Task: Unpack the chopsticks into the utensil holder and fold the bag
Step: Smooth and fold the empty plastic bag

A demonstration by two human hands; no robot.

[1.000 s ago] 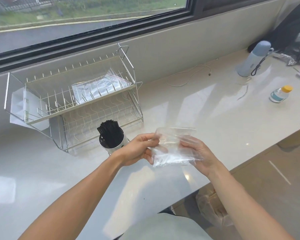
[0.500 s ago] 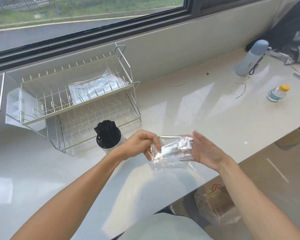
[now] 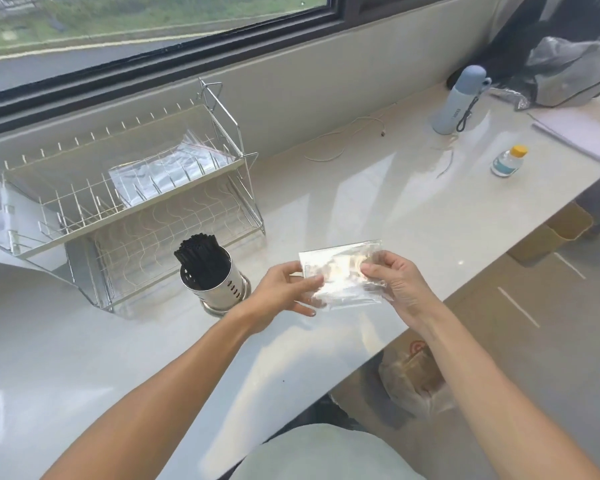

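A clear plastic bag point(image 3: 342, 271), folded into a small rectangle, is held flat above the white counter point(image 3: 378, 209). My left hand point(image 3: 284, 291) pinches its left edge. My right hand point(image 3: 392, 282) grips its right side with the thumb on top. Left of my hands stands a perforated steel utensil holder point(image 3: 217, 285), upright on the counter, with a bundle of black chopsticks point(image 3: 200, 252) sticking out of it.
A two-tier wire dish rack point(image 3: 125, 195) with another plastic bag point(image 3: 170, 171) on its upper shelf stands behind the holder. A pale blue flask point(image 3: 459, 98), a small yellow-capped bottle point(image 3: 508, 161) and a thin cord point(image 3: 347, 136) lie at the back right. The counter edge runs diagonally past my right arm.
The bag has been folded flatter and smaller. My right hand went from an open palm beside it to a grip on its right side.
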